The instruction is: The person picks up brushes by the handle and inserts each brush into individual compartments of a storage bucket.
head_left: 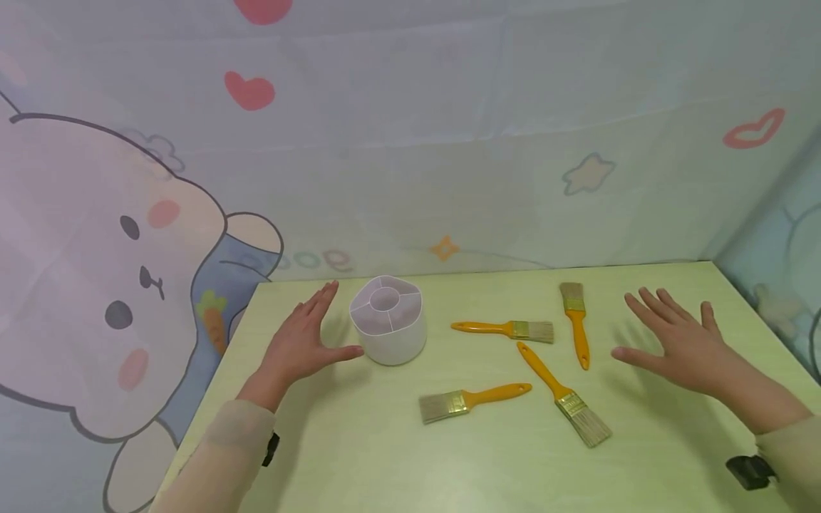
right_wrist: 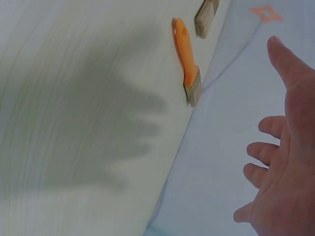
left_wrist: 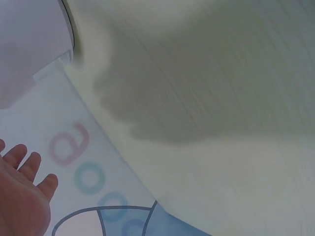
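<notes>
My left hand (head_left: 301, 342) hovers left of a white divided holder (head_left: 394, 345), thumb extended toward its side and nothing in the grasp. The holder has a round middle well and several outer compartments, with nothing in them. On the right, my right hand (head_left: 680, 345) is held above the table with fingers spread and holds nothing. Nearest to it lies an upright-pointing paintbrush (head_left: 576, 324) with an orange handle, bristles to the back. Another paintbrush (head_left: 503, 328) lies sideways, a third paintbrush (head_left: 558, 388) slants toward the front right, and one more paintbrush (head_left: 474, 401) has bristles facing left.
The pale yellow-green table (head_left: 359, 456) ends at the back against a cloth backdrop (head_left: 410, 192) with printed hearts and a star. A large cartoon animal (head_left: 147, 285) is printed at the left. Another cloth (head_left: 776, 249) hangs on the right side.
</notes>
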Tool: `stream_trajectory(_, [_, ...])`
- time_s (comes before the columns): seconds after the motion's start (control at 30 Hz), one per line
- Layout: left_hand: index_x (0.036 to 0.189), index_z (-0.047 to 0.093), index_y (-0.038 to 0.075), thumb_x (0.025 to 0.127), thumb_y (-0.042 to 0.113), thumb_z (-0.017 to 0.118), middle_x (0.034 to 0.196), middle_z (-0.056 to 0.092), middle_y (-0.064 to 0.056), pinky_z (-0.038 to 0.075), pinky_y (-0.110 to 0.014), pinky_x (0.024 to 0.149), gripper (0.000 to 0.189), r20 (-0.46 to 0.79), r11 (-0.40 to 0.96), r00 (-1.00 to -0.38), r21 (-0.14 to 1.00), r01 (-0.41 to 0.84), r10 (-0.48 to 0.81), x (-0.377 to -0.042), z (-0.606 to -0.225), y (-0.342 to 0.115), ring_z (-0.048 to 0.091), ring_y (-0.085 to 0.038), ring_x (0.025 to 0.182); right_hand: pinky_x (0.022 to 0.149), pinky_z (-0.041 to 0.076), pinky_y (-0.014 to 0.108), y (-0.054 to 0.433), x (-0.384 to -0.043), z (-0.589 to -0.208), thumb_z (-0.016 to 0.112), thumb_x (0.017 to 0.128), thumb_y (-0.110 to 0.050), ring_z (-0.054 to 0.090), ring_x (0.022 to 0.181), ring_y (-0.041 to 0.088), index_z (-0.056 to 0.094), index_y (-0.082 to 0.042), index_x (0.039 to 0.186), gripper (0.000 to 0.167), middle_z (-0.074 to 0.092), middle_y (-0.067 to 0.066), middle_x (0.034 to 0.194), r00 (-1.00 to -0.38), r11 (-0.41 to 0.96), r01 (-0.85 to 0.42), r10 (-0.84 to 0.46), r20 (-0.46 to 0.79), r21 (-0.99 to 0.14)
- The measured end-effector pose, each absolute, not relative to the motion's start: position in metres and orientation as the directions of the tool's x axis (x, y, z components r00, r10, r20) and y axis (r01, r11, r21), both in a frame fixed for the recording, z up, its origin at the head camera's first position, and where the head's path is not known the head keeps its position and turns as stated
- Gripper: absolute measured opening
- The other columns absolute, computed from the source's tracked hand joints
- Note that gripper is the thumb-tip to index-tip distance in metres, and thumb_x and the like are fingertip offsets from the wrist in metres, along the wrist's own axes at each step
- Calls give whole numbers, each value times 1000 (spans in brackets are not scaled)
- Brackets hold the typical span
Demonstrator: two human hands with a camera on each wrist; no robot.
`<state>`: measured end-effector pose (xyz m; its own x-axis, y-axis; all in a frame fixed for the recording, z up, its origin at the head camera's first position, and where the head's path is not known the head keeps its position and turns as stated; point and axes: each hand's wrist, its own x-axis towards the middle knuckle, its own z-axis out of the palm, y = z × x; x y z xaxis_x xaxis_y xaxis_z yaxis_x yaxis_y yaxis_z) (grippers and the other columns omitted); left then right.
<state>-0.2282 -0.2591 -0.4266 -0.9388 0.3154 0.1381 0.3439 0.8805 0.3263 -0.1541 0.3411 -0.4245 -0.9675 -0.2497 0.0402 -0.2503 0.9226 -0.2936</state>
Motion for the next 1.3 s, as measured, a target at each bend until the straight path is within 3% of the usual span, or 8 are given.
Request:
stream_trajectory(0.27, [174, 13, 29, 77, 69, 87, 177, 25, -10, 36, -71, 121, 128, 116, 819, -970, 520, 243, 214, -227, -433, -255, 30, -43, 158, 118, -15, 82, 329, -157, -426, 73, 98, -56, 10, 160, 52, 19, -8, 171, 102, 18, 31, 173, -960, 904, -278, -276, 55, -324])
stream_trajectory(0.57, [174, 14, 25, 83, 42, 94, 178, 21, -3, 32, -56, 129, 122, 137, 623, -972, 749, 227, 190, -233, -443, -254, 29, -34, 161, 119, -10, 84, 314, -159, -424, 74, 97, -56, 13, 160, 53, 23, -5, 170, 103, 22, 32, 172, -952, 896, -301, -303, 46, -325])
stream_trajectory(0.73, [173, 13, 23, 87, 26, 92, 178, 23, -7, 30, -53, 130, 118, 144, 481, -970, 848, 222, 194, -235, -446, -252, 28, -34, 161, 120, -3, 85, 304, -160, -422, 77, 95, -55, 19, 158, 53, 31, -2, 167, 101, 27, 32, 170, -942, 886, -331, -328, 66, -324])
stream_trajectory(1.07, [173, 15, 18, 88, 12, 90, 176, 26, -9, 29, -52, 131, 113, 126, 296, -973, 938, 181, 195, -237, -454, -241, 27, -34, 161, 125, -1, 78, 282, -161, -419, 80, 93, -55, 24, 157, 53, 36, -1, 165, 100, 32, 30, 169, -923, 841, -373, -380, 64, -392])
stream_trajectory(1.3, [170, 22, 10, 89, 5, 88, 174, 30, -12, 30, -49, 130, 105, 101, 252, -975, 956, 151, 199, -238, -455, -234, 30, -32, 160, 124, 8, 80, 261, -160, -420, 81, 92, -55, 31, 154, 51, 39, -1, 164, 99, 35, 27, 168, -899, 814, -426, -431, 81, -394])
